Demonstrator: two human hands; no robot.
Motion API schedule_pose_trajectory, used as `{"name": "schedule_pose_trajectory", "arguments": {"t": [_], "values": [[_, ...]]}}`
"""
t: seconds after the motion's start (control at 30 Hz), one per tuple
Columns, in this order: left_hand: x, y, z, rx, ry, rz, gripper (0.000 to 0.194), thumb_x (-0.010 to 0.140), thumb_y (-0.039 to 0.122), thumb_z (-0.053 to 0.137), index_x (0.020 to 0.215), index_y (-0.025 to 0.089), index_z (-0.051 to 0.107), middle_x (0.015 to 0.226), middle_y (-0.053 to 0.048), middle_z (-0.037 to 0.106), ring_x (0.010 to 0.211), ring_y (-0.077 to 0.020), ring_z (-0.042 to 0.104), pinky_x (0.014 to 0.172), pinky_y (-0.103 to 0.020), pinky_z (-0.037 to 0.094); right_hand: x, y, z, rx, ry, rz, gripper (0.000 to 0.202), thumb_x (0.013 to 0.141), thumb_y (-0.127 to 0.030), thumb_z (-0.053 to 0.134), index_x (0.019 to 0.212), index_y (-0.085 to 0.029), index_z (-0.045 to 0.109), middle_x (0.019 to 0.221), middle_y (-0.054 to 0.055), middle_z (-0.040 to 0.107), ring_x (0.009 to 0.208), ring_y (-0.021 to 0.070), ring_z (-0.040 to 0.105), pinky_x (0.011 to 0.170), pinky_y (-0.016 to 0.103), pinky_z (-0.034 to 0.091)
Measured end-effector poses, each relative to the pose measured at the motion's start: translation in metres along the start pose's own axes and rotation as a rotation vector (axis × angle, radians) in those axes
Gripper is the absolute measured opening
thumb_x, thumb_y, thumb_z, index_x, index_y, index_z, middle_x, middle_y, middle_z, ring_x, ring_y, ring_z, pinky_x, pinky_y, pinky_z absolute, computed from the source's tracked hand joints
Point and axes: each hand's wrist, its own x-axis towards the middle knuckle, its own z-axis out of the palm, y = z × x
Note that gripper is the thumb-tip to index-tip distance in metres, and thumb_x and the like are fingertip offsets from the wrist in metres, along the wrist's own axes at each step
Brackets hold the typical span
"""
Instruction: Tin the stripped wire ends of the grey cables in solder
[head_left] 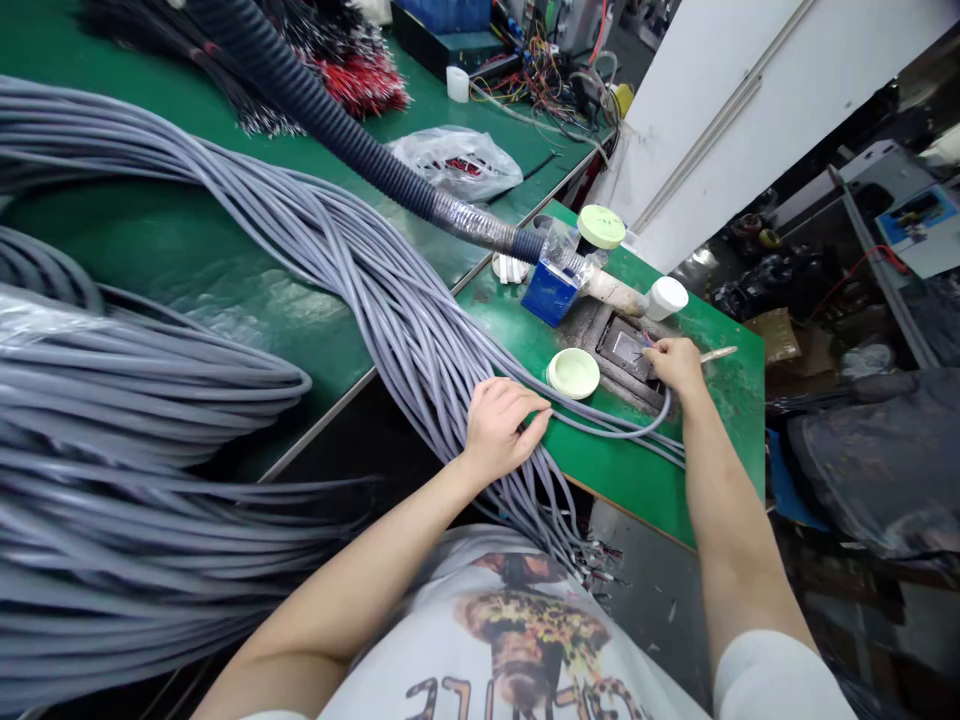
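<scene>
A thick bundle of grey cables [390,300] runs across the green bench and down over its edge toward my lap. My left hand [501,425] rests on the bundle, fingers pinching cable strands. My right hand [675,364] holds the stripped end of one grey cable [637,428], its coloured wire tips over a small metal pot [628,350] set in a grey block. That cable loops back along the bench to the bundle. A pale green lid [573,373] lies between my hands.
A black corrugated hose [330,110] ends near a blue box [550,291]. A green-capped bottle [600,228], a white cup [666,296], a plastic bag [457,160], red and black wire bunches [360,80] sit behind. Bench edge [630,510] faces me.
</scene>
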Motion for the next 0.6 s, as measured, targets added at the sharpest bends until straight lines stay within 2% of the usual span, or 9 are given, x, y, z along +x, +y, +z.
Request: {"name": "schedule_pose_trajectory", "arguments": {"t": [0.07, 0.13, 0.23, 0.3, 0.4, 0.53, 0.6], "values": [[0.0, -0.001, 0.001, -0.002, 0.006, 0.002, 0.005, 0.083, 0.025, 0.062, 0.086, 0.023, 0.066, 0.083, -0.001, 0.072, 0.083, -0.0179, 0.063, 0.088, -0.039, 0.042, -0.011, -0.006, -0.01, 0.046, 0.01, -0.025, 0.027, 0.075, -0.037, 0.058, 0.06, -0.016, 0.068, 0.058, 0.003, 0.062, 0.06, 0.0176, 0.056, 0.058, 0.027, 0.037], [0.0, -0.002, 0.001, -0.006, 0.01, 0.001, 0.005, 0.083, 0.025, 0.062, 0.086, 0.023, 0.066, 0.083, -0.001, 0.072, 0.082, -0.0176, 0.063, 0.087, -0.039, 0.042, -0.029, -0.017, -0.021, 0.185, 0.005, -0.046, 0.029, 0.076, -0.041, 0.058, 0.064, -0.016, 0.066, 0.054, 0.001, 0.057, 0.054, 0.015, 0.053, 0.053, 0.026, 0.036], [0.001, -0.001, -0.001, -0.036, 0.008, -0.013, 0.004, 0.083, 0.024, 0.063, 0.085, 0.023, 0.067, 0.083, -0.001, 0.072, 0.083, -0.0181, 0.062, 0.085, -0.039, 0.042, -0.065, -0.039, -0.035, 0.607, -0.062, -0.06, 0.026, 0.074, -0.042, 0.064, 0.067, -0.017, 0.064, 0.047, -0.003, 0.05, 0.044, 0.0116, 0.043, 0.046, 0.024, 0.031], [0.001, 0.005, -0.003, -0.117, 0.027, -0.048, 0.004, 0.082, 0.024, 0.064, 0.085, 0.023, 0.067, 0.082, -0.002, 0.072, 0.083, -0.0184, 0.062, 0.084, -0.04, 0.042, -0.089, -0.057, -0.041, 0.785, -0.122, -0.111, 0.027, 0.076, -0.04, 0.066, 0.062, -0.018, 0.06, 0.046, -0.004, 0.048, 0.044, 0.0101, 0.04, 0.047, 0.024, 0.03], [0.002, 0.02, 0.0, -0.396, 0.069, -0.197, 0.005, 0.082, 0.025, 0.066, 0.086, 0.022, 0.068, 0.081, -0.002, 0.07, 0.081, -0.0174, 0.062, 0.082, -0.038, 0.046, -0.12, -0.08, -0.045, 0.942, -0.176, -0.18, 0.029, 0.079, -0.036, 0.066, 0.058, -0.018, 0.058, 0.048, -0.004, 0.046, 0.047, 0.0093, 0.039, 0.049, 0.024, 0.029], [0.002, 0.043, 0.017, -0.977, 0.005, -0.49, 0.031, 0.075, 0.034, 0.075, 0.102, 0.022, 0.065, 0.086, -0.003, 0.068, 0.08, -0.0163, 0.063, 0.077, -0.033, 0.05, -0.145, -0.102, -0.047, 1.061, -0.239, -0.239, 0.028, 0.081, -0.034, 0.066, 0.058, -0.019, 0.06, 0.052, -0.004, 0.046, 0.05, 0.0098, 0.04, 0.051, 0.025, 0.03], [0.003, 0.053, 0.026, -1.184, 0.053, -0.581, 0.032, 0.071, 0.037, 0.077, 0.097, 0.022, 0.066, 0.084, -0.002, 0.066, 0.077, -0.0146, 0.062, 0.075, -0.032, 0.05, -0.153, -0.11, -0.049, 1.081, -0.27, -0.276, 0.031, 0.081, -0.033, 0.066, 0.055, -0.019, 0.059, 0.054, -0.003, 0.046, 0.051, 0.0102, 0.041, 0.051, 0.026, 0.031]]}}
